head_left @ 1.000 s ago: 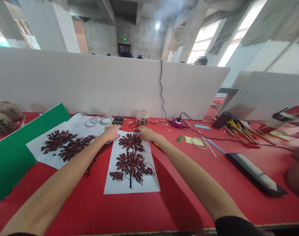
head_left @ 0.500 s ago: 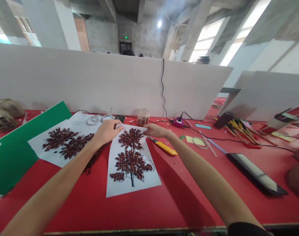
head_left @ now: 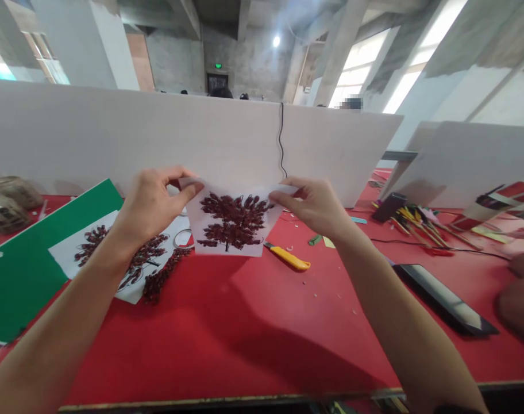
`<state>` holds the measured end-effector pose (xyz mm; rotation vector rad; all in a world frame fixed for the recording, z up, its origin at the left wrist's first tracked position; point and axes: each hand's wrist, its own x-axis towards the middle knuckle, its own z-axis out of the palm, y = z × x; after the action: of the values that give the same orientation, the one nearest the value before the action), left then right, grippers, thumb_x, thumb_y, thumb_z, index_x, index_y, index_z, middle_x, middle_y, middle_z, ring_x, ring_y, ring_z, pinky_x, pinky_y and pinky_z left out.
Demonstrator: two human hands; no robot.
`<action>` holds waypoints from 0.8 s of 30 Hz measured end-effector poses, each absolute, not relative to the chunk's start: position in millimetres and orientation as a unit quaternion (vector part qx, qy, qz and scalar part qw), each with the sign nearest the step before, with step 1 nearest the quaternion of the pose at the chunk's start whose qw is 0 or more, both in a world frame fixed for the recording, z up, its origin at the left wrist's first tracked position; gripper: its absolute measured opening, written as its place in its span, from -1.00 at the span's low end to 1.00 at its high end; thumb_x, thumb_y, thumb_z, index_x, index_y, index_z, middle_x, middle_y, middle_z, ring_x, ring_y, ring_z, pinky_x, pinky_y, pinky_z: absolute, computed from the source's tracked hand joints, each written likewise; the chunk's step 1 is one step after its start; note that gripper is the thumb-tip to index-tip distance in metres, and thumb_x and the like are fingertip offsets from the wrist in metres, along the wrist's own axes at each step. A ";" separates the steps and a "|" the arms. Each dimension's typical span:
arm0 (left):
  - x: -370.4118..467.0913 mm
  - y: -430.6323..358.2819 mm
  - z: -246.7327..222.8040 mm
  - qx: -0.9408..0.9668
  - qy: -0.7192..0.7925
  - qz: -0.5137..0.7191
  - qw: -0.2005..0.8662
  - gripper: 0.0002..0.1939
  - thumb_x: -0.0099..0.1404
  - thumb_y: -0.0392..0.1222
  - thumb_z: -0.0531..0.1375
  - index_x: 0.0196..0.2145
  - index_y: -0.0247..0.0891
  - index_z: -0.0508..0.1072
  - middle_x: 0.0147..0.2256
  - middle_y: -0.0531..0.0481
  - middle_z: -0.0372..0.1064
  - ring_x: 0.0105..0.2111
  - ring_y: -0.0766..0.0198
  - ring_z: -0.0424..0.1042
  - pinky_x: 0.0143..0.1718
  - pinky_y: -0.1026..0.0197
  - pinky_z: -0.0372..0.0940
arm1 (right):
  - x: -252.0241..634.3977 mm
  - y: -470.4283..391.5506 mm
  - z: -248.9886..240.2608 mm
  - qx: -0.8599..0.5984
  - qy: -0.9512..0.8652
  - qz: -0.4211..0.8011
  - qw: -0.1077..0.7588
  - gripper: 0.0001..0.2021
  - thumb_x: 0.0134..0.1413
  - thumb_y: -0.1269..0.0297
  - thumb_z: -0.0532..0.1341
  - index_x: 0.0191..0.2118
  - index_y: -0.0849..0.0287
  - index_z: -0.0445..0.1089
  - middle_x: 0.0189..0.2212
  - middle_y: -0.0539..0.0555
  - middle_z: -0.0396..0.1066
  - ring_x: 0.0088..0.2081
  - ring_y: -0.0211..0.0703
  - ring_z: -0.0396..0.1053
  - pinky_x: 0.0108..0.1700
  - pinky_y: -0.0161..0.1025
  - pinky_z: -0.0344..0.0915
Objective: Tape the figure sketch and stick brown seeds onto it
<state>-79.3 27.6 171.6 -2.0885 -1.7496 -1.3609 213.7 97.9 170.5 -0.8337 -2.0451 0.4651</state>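
Observation:
A white paper sheet [head_left: 249, 250] with a tree drawing covered in dark red-brown seeds hangs raised over the table. My left hand [head_left: 152, 201] pinches its upper left corner, and my right hand [head_left: 311, 204] pinches the upper right corner. Below my left hand, a second seed-covered sheet [head_left: 135, 296] lies partly hidden by my forearm. Loose seeds [head_left: 161, 279] form a pile beside that sheet. A yellow utility knife [head_left: 290, 258] rests on the table to the lower right of the raised sheet.
The red table [head_left: 227, 339] also bears a green board [head_left: 24, 282] and jars [head_left: 6, 213] at left. On the right are a black tray-like object [head_left: 445, 299], a dark box [head_left: 390, 207] and bundled sticks [head_left: 421, 227]. A white partition [head_left: 227, 138] stands behind.
Both my hands have lifted the sheet off the table and moved apart, tilting it up toward the camera. The other sheet and the seed pile show more now.

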 end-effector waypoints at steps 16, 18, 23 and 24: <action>-79.6 9.0 199.3 -0.693 -0.517 -0.501 -0.025 -0.75 0.29 0.01 0.27 -0.24 -0.21 0.60 -0.38 0.05 0.51 -0.43 0.29 0.45 -0.45 0.30 0.30 | 220.3 84.2 189.5 -0.294 -0.790 0.270 0.465 -0.70 0.18 -0.02 0.33 -0.30 0.14 0.46 -0.45 0.03 0.44 -0.39 -0.20 0.38 -0.41 -0.28 0.33; -85.1 28.3 182.8 -0.694 -0.550 -0.459 -0.077 -0.72 0.26 0.04 0.26 -0.29 -0.24 0.59 -0.41 0.01 0.53 -0.44 0.25 0.47 -0.48 0.29 0.29 | 218.1 100.4 166.1 -0.311 -0.789 0.319 0.424 -0.70 0.20 0.00 0.29 -0.26 0.17 0.46 -0.43 0.04 0.46 -0.39 -0.18 0.40 -0.40 -0.26 0.33; -93.9 80.2 92.1 -0.705 -0.602 -0.311 -0.208 -0.69 0.25 0.05 0.19 -0.31 -0.26 0.54 -0.57 0.00 0.48 -0.50 0.18 0.48 -0.41 0.23 0.34 | 206.5 138.4 74.9 -0.444 -0.803 0.268 0.294 -0.74 0.24 0.14 0.17 -0.40 0.19 0.40 -0.46 0.07 0.48 -0.45 -0.17 0.39 -0.41 -0.25 0.31; -94.2 85.6 72.4 -0.697 -0.610 -0.294 -0.236 -0.69 0.25 0.04 0.16 -0.33 -0.26 0.53 -0.57 -0.01 0.48 -0.50 0.17 0.50 -0.40 0.22 0.35 | 204.5 141.0 58.0 -0.458 -0.802 0.248 0.291 -0.79 0.20 0.19 0.19 -0.40 0.18 0.39 -0.48 0.06 0.46 -0.45 -0.15 0.39 -0.39 -0.23 0.31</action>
<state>-94.2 85.6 72.4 -2.5963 -2.2706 -1.0943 204.5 141.0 58.0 -1.2223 -2.1393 0.6626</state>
